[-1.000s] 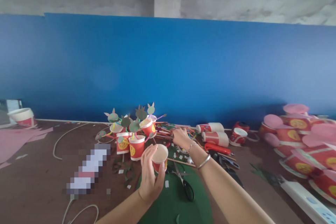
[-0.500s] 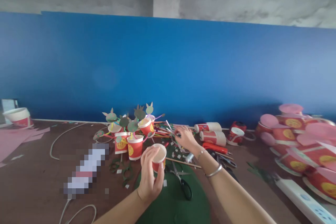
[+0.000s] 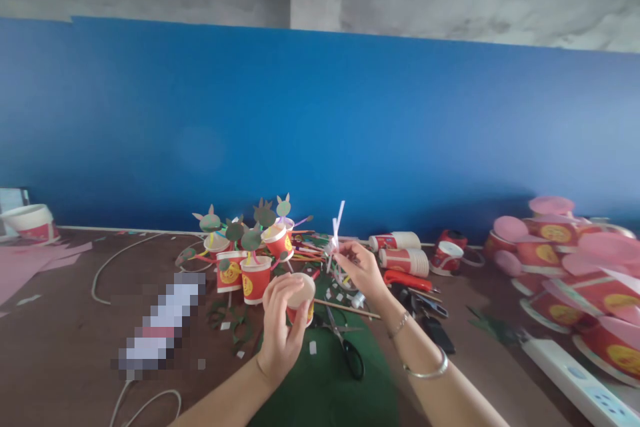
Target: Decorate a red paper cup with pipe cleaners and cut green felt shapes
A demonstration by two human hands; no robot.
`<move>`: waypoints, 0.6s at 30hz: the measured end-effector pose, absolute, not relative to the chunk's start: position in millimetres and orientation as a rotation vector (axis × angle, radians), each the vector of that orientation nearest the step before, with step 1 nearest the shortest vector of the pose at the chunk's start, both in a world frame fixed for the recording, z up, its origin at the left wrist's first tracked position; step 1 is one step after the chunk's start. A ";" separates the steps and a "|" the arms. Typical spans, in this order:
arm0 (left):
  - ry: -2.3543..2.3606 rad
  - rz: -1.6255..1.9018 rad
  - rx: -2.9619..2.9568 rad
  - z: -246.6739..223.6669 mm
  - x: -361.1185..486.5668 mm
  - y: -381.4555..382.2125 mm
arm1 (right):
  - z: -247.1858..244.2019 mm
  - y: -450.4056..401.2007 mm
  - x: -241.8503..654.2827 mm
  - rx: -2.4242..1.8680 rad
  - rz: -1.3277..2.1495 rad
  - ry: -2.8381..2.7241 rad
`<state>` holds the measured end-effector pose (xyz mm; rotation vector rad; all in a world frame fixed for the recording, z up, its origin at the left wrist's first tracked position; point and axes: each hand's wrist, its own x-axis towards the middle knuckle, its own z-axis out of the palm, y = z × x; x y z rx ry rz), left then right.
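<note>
Paper cup [image 3: 303, 289] sits in the left hand [image 3: 278, 333], fingers curved around it; the right hand [image 3: 364, 275] pinches pale strips [image 3: 335, 233] between its fingers.

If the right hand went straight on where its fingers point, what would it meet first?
Past the white strips it holds, the right hand would probably meet the pile of colored sticks first, though its height above them is unclear.
</note>
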<state>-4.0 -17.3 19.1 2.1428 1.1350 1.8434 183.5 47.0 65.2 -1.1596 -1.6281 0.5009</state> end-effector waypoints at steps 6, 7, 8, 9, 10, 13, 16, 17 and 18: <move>1.125 1.569 1.751 41.6 -1.3 -4.2 | 74.6 16.4 165.8 -1.080 0.716 -1.775; 1.086 1.513 1.676 44.8 0.2 -2.4 | 74.3 13.9 164.0 -1.082 0.710 -1.792; 1.049 1.449 1.606 48.0 1.8 -0.9 | 73.8 12.1 162.7 -1.079 0.688 -1.811; 1.024 1.391 1.545 51.6 3.4 0.5 | 73.4 10.8 162.0 -1.074 0.656 -1.828; 1.013 1.344 1.506 55.5 4.7 1.9 | 73.3 10.0 161.9 -1.069 0.620 -1.843; 1.032 1.327 1.565 69.8 6.5 8.5 | 75.0 11.2 166.5 -1.066 0.477 -1.881; 1.055 1.445 1.770 84.4 5.5 21.7 | 76.7 18.7 179.5 -1.125 0.273 -1.854; 1.086 1.466 1.840 88.0 5.2 27.3 | 76.4 22.3 185.3 -1.151 0.232 -1.806; 1.117 1.493 1.928 90.8 5.3 33.3 | 75.7 26.3 191.4 -1.170 0.233 -1.739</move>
